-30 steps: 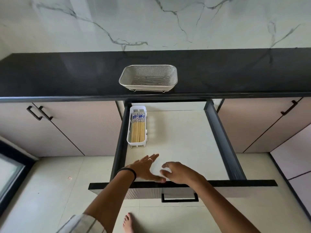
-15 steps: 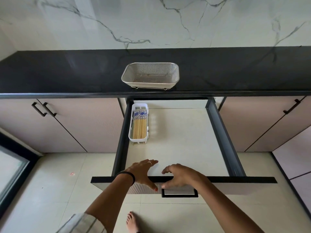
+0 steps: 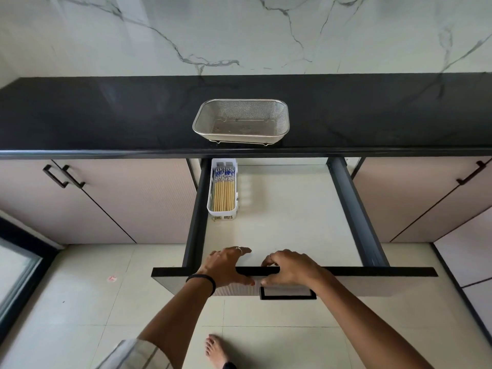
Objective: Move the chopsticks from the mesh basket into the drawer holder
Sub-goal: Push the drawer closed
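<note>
The steel mesh basket (image 3: 241,121) stands on the black countertop with no chopsticks visible in it. Below it the drawer (image 3: 279,209) is pulled out. A white holder (image 3: 223,210) sits at the drawer's left side, filled with several bamboo chopsticks (image 3: 224,194) with blue-patterned tops. My left hand (image 3: 226,266) and my right hand (image 3: 291,267) grip the top edge of the drawer front (image 3: 372,271), fingers inside and thumbs on the outer face.
A black handle (image 3: 287,293) hangs on the drawer front. Closed cabinet doors with black handles flank the drawer on both sides. My bare foot (image 3: 217,351) stands on the tiled floor below. A dark door frame is at the far left.
Both hands moved from above the drawer's floor back onto the drawer front and closed on its top edge. The drawer has slid inward a little, so the holder lies closer to the counter.
</note>
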